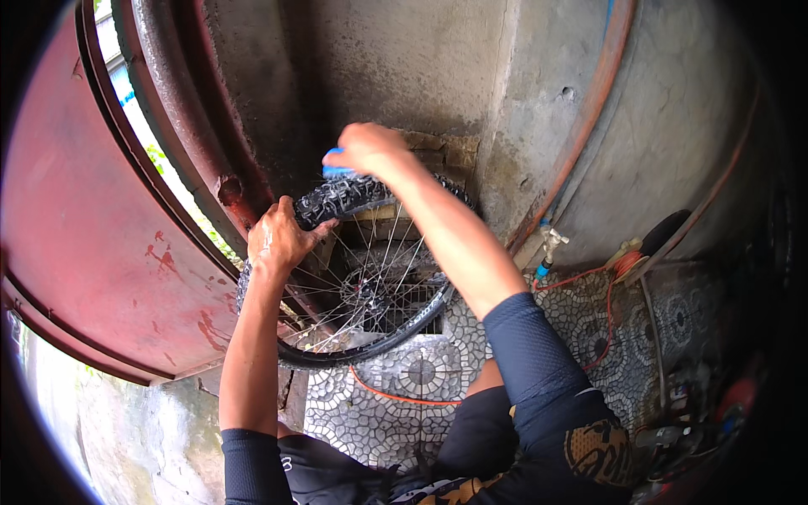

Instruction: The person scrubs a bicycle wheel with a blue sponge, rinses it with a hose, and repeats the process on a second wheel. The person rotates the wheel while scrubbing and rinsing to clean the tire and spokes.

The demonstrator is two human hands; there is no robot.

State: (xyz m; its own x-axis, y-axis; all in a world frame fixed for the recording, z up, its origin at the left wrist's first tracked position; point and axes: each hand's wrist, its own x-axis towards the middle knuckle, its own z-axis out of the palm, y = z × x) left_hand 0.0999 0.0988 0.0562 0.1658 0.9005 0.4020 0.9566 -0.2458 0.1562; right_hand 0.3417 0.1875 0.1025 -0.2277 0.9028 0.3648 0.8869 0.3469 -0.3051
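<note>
A spoked bicycle wheel with a knobby black tyre (328, 203) stands tilted in front of me, its tread wet and streaked with suds. My left hand (278, 237) grips the tyre at its upper left, thumb over the inner side; white foam clings to the back of the hand. In my right hand (372, 148), slightly blurred, is a blue scrub brush (338, 165), pressed to the top of the tread. Most of the brush is hidden by my fingers. The wheel hub (369, 295) shows between the spokes.
At left stands a red metal gate (120, 208) beside a rusty post (183, 113). A concrete wall (391, 69) rises behind the wheel. A tap (550, 243) feeds an orange hose (609, 322) across the patterned tile floor (404, 404). A floor grate (413, 309) shows through the spokes.
</note>
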